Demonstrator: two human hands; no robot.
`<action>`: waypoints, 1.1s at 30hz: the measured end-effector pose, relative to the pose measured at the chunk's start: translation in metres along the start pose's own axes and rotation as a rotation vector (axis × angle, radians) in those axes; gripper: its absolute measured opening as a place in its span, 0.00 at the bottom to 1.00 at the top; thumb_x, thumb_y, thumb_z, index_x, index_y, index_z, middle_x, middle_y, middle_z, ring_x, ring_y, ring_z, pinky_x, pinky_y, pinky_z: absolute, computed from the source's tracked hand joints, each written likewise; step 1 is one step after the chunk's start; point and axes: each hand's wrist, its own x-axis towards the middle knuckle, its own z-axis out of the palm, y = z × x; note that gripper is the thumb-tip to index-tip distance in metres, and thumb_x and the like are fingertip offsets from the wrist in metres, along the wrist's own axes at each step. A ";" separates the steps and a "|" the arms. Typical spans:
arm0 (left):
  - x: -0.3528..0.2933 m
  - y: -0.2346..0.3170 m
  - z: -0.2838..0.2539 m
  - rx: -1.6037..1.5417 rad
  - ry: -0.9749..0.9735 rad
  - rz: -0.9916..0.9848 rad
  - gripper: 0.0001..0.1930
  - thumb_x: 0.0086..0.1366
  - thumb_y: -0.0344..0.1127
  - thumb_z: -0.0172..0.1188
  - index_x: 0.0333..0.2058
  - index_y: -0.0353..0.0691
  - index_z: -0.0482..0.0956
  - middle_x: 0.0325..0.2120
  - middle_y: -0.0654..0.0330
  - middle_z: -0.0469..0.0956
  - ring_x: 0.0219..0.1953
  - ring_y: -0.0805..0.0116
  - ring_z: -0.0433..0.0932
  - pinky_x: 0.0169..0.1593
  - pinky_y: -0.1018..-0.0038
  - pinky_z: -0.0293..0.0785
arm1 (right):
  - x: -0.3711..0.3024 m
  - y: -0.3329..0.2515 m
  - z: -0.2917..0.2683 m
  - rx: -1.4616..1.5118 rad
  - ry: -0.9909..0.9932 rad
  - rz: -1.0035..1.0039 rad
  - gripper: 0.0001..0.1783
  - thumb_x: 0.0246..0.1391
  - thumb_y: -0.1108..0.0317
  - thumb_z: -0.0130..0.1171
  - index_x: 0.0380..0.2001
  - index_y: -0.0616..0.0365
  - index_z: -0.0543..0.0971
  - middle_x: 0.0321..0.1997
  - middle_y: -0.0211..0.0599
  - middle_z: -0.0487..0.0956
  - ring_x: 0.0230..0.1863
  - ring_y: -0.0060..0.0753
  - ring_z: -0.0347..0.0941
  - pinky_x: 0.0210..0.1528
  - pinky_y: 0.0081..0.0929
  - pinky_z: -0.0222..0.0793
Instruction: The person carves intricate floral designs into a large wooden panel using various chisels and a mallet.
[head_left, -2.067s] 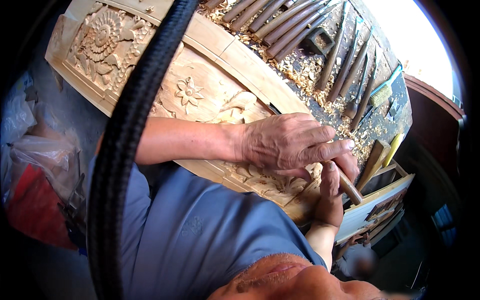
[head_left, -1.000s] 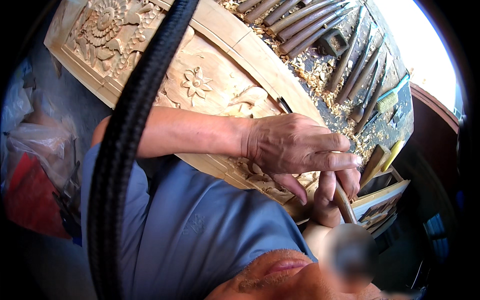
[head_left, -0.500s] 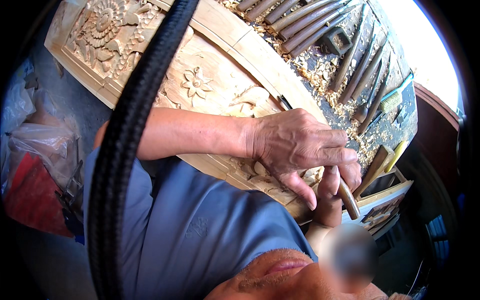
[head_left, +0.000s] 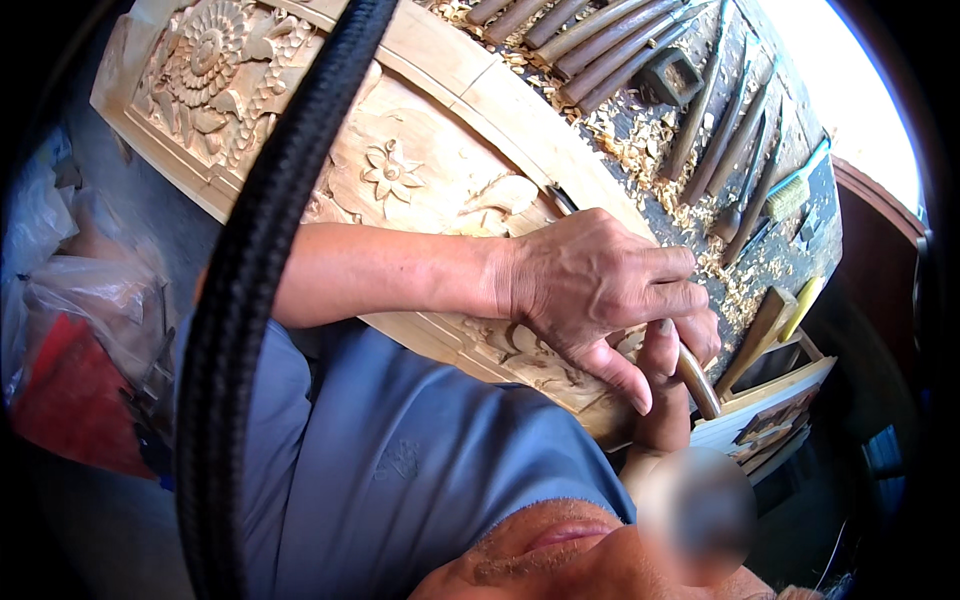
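My left hand (head_left: 585,285) reaches in from the left, palm down, over a carved wooden panel (head_left: 425,130). Its fingers curl at the upper part of a carving chisel, and the thumb stands apart from them. Below and to the right, my right hand (head_left: 665,390) grips the same chisel by its brown wooden handle (head_left: 698,380), thumb pointing up. The handle's butt end sticks out toward the lower right. My left hand hides the blade and the spot where it meets the wood. Flowers and leaves stand in relief on the panel.
Several wood-handled chisels (head_left: 720,150) lie on the dark bench among wood shavings (head_left: 640,145). Nearby are a dark block with a hollow (head_left: 672,76) and a brush (head_left: 790,195). A dark slim tool (head_left: 562,198) rests on the panel. Plastic sheeting (head_left: 95,290) hangs at far left.
The chisel's butt end has shifted slightly upward in the picture, and my left thumb has moved a little to the right. Both hands keep their places on the chisel.
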 end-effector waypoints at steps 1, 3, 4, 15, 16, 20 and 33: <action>-0.001 0.000 -0.001 0.070 0.015 -0.021 0.43 0.52 0.73 0.75 0.54 0.43 0.83 0.34 0.62 0.80 0.29 0.60 0.85 0.30 0.66 0.83 | 0.000 -0.001 0.001 0.007 0.005 -0.004 0.20 0.66 0.54 0.59 0.37 0.61 0.90 0.34 0.44 0.88 0.36 0.44 0.83 0.44 0.40 0.75; -0.004 0.001 -0.006 0.208 0.046 -0.060 0.42 0.53 0.75 0.73 0.50 0.42 0.86 0.32 0.62 0.81 0.27 0.61 0.85 0.28 0.66 0.82 | 0.000 -0.002 0.003 0.015 0.014 -0.004 0.20 0.66 0.54 0.59 0.37 0.61 0.89 0.34 0.44 0.88 0.36 0.44 0.83 0.44 0.40 0.75; -0.004 0.001 -0.009 0.243 0.088 -0.047 0.41 0.55 0.77 0.70 0.47 0.41 0.87 0.31 0.62 0.82 0.25 0.61 0.85 0.27 0.67 0.82 | 0.002 -0.002 0.001 0.022 0.010 -0.013 0.20 0.66 0.54 0.59 0.37 0.61 0.89 0.34 0.44 0.87 0.36 0.44 0.83 0.44 0.40 0.75; -0.006 0.000 0.002 -0.079 0.016 0.155 0.46 0.56 0.73 0.73 0.57 0.37 0.78 0.39 0.58 0.80 0.34 0.58 0.87 0.31 0.66 0.85 | 0.002 -0.017 -0.002 0.053 -0.009 0.014 0.22 0.67 0.53 0.59 0.37 0.62 0.89 0.33 0.45 0.87 0.35 0.45 0.83 0.42 0.41 0.75; -0.005 0.000 -0.001 -0.083 -0.017 0.149 0.48 0.54 0.72 0.74 0.59 0.37 0.78 0.40 0.57 0.81 0.36 0.57 0.87 0.33 0.65 0.86 | 0.002 -0.015 -0.003 0.059 -0.008 0.006 0.22 0.67 0.52 0.59 0.37 0.62 0.89 0.33 0.45 0.87 0.35 0.45 0.83 0.42 0.41 0.75; -0.005 -0.001 -0.005 -0.074 -0.075 0.117 0.52 0.50 0.72 0.77 0.63 0.36 0.77 0.43 0.54 0.83 0.39 0.53 0.88 0.38 0.63 0.87 | 0.002 -0.012 -0.002 0.068 -0.005 0.004 0.22 0.67 0.52 0.59 0.37 0.62 0.89 0.33 0.45 0.87 0.35 0.45 0.83 0.41 0.41 0.74; -0.005 -0.001 -0.003 -0.074 -0.021 0.070 0.53 0.48 0.74 0.76 0.60 0.35 0.79 0.42 0.54 0.83 0.36 0.52 0.88 0.37 0.62 0.87 | 0.006 -0.013 -0.002 0.077 -0.013 0.026 0.24 0.68 0.50 0.59 0.36 0.62 0.88 0.32 0.46 0.86 0.34 0.47 0.83 0.40 0.41 0.74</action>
